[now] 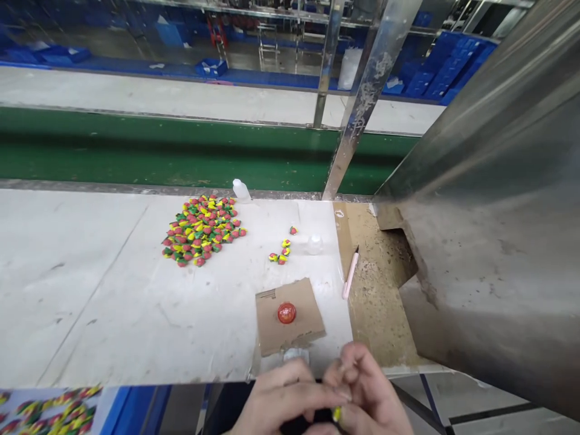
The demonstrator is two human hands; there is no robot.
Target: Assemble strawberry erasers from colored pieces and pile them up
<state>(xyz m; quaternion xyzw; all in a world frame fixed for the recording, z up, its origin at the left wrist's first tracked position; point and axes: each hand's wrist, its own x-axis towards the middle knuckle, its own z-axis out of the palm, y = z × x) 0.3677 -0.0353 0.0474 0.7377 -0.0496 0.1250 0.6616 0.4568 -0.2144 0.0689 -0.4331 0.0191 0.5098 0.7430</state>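
Observation:
At the table's front edge, my left hand [283, 399] and my right hand [374, 396] meet, fingers bent and pinched together. A small yellow piece [336, 414] shows by my right thumb; the rest of it is hidden by the fingers. What my left fingertips grip, if anything, I cannot make out. Just beyond the hands lies a square of cardboard [267, 335] with a small round red dish [286, 313] on it. Farther off are several loose red, yellow and green pieces [281, 260], and to the left a large pile of them [203, 229].
A small white bottle [241, 190] stands at the table's back edge. A clear container [314, 244] and a pink pen [350, 275] lie to the right. Beyond them rises a metal panel [493, 211]. More coloured pieces fill a blue bin [129, 411] at lower left.

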